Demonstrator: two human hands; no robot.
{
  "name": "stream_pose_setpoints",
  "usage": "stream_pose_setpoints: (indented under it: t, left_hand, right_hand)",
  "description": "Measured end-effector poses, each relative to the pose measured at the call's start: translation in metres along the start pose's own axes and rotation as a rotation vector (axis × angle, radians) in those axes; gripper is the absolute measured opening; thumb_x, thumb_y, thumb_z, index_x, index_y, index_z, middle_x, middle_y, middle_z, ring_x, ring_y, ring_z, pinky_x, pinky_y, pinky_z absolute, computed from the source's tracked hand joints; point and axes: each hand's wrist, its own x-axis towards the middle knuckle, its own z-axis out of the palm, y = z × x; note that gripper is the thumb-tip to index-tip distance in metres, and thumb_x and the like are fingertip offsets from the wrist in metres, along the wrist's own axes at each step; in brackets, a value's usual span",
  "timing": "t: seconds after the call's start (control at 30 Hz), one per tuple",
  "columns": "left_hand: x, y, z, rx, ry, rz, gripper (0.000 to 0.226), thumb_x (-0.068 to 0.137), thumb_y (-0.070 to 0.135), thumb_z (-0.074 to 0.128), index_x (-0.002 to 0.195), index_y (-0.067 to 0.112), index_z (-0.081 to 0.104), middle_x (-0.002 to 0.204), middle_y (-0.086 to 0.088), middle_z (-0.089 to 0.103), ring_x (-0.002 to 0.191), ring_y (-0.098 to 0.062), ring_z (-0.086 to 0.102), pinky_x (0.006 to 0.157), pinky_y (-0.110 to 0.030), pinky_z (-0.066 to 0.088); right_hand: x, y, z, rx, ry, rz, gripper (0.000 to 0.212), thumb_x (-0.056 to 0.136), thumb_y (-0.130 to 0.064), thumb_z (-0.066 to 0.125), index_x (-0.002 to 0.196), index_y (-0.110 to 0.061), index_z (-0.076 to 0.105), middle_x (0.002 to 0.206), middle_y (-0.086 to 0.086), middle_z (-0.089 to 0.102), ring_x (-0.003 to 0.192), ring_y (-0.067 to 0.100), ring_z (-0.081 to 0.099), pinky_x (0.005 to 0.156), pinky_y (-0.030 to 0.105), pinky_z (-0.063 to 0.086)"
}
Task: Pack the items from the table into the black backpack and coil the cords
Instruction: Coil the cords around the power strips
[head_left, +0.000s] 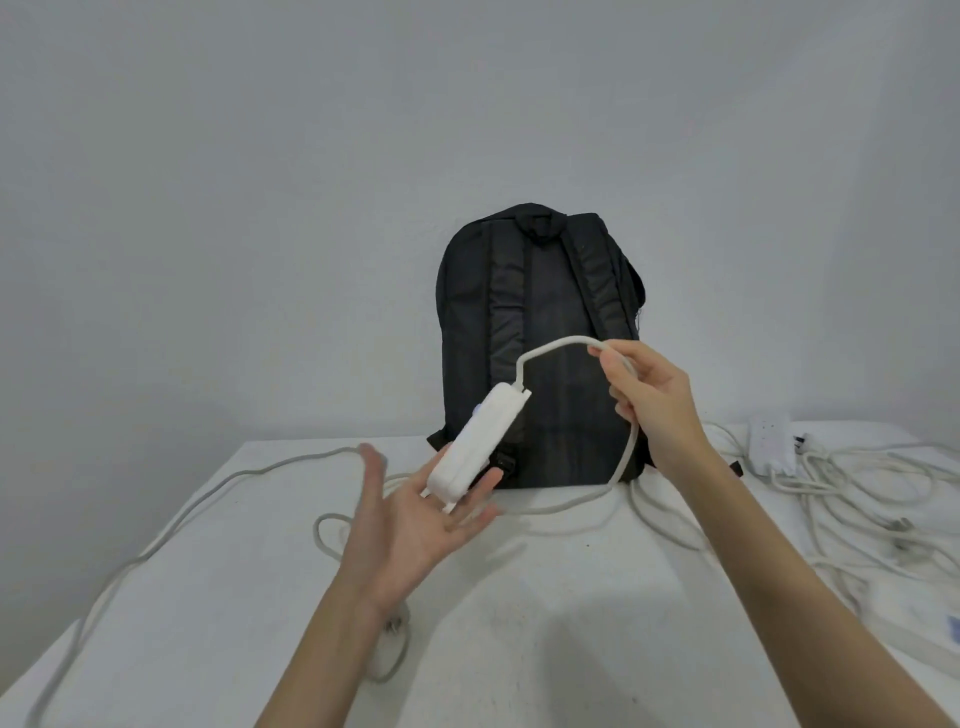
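Observation:
The black backpack (540, 343) stands upright against the wall at the table's back, straps facing me. A white power strip (475, 447) hangs tilted in front of it, its lower end resting on the fingers of my left hand (415, 525), which lies palm up with fingers spread. My right hand (649, 400) is closed on the strip's white cord (550, 347) just above, holding it up in an arch. The cord runs down past my right wrist onto the table and loops leftward.
A second white power strip (769, 441) with a tangle of white cords (857, 499) lies at the right of the white table (545, 623). A long cord (156, 540) trails over the left edge. A plug (397, 621) lies under my left forearm.

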Motion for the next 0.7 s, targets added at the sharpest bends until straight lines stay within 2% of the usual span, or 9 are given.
stream_pose_setpoints:
  t: [0.07,0.13,0.2,0.27,0.4,0.47,0.53,0.6,0.7]
  left_hand:
    - [0.014,-0.003,0.003,0.232,0.09,0.002,0.074,0.076,0.047,0.064,0.133,0.004,0.047,0.116,-0.016,0.066,0.102,-0.037,0.065,0.075,-0.043,0.057]
    - [0.024,-0.006,0.008,0.467,0.132,0.006,0.054,0.082,0.03,0.067,0.127,0.005,0.049,0.096,-0.011,0.07,0.092,-0.032,0.069,0.068,-0.033,0.057]
    - [0.034,-0.009,0.013,0.594,0.067,-0.015,0.069,0.065,0.023,0.083,0.124,0.006,0.051,0.095,-0.01,0.069,0.095,-0.034,0.067,0.068,-0.031,0.056]
    - [0.042,-0.009,0.017,0.671,-0.021,-0.042,0.091,0.044,0.022,0.094,0.123,0.009,0.051,0.102,-0.01,0.069,0.105,-0.035,0.062,0.076,-0.035,0.056]
    - [0.065,-0.009,0.03,0.488,-0.101,0.006,0.089,0.045,0.018,0.094,0.125,0.018,0.055,0.111,-0.019,0.066,0.098,-0.038,0.065,0.078,-0.043,0.056]
    - [0.074,-0.01,0.039,0.453,-0.083,0.016,0.088,0.044,0.019,0.094,0.123,0.018,0.056,0.111,-0.018,0.067,0.096,-0.038,0.066,0.074,-0.044,0.056]
    - [0.08,-0.012,0.046,0.417,-0.071,0.03,0.085,0.043,0.018,0.094,0.119,0.014,0.058,0.109,-0.016,0.068,0.095,-0.035,0.067,0.073,-0.043,0.057]
    - [0.084,-0.014,0.05,0.303,-0.057,0.089,0.069,0.049,0.011,0.091,0.112,0.012,0.063,0.109,-0.014,0.069,0.095,-0.032,0.068,0.073,-0.043,0.057]
    - [0.091,-0.019,0.054,0.093,-0.014,0.223,0.035,0.072,0.001,0.062,0.106,0.012,0.062,0.101,-0.01,0.071,0.084,-0.023,0.07,0.077,-0.039,0.056]
  right_hand:
    - [0.011,-0.006,-0.004,-0.027,-0.069,-0.034,0.015,0.093,-0.018,0.056,0.089,-0.022,0.071,0.06,-0.005,0.037,0.053,0.004,0.033,0.045,0.013,0.027]
    - [0.022,-0.011,-0.006,-0.07,-0.145,-0.072,0.015,0.093,-0.018,0.055,0.092,-0.019,0.071,0.057,-0.011,0.039,0.053,0.004,0.033,0.046,0.013,0.027]
    - [0.036,-0.015,-0.01,-0.113,-0.224,-0.092,0.016,0.094,-0.016,0.054,0.095,-0.014,0.07,0.055,-0.015,0.041,0.053,0.004,0.033,0.047,0.013,0.027]
    - [0.049,-0.02,-0.013,-0.136,-0.31,-0.076,0.016,0.094,-0.015,0.054,0.096,-0.013,0.07,0.053,-0.015,0.04,0.051,0.003,0.032,0.047,0.013,0.026]
    - [0.065,-0.018,-0.011,-0.271,-0.411,-0.094,0.018,0.094,-0.013,0.054,0.1,-0.009,0.071,0.048,-0.016,0.046,0.047,0.0,0.04,0.048,0.007,0.031]
    - [0.068,-0.005,-0.008,-0.312,-0.374,-0.104,0.018,0.094,-0.013,0.054,0.103,-0.009,0.069,0.049,-0.022,0.053,0.049,-0.004,0.047,0.049,0.005,0.034]
    - [0.07,0.017,-0.008,-0.279,-0.313,-0.041,0.02,0.093,-0.017,0.055,0.105,-0.011,0.069,0.05,-0.02,0.055,0.048,-0.003,0.046,0.048,0.007,0.034]
    - [0.064,0.046,-0.008,-0.194,-0.276,0.106,0.021,0.093,-0.019,0.055,0.105,-0.01,0.07,0.05,-0.012,0.051,0.046,0.0,0.042,0.044,0.012,0.033]
    - [0.035,0.09,0.0,-0.156,-0.212,0.259,0.014,0.091,-0.014,0.059,0.087,-0.004,0.068,0.059,0.002,0.054,0.05,0.007,0.048,0.049,0.019,0.039]
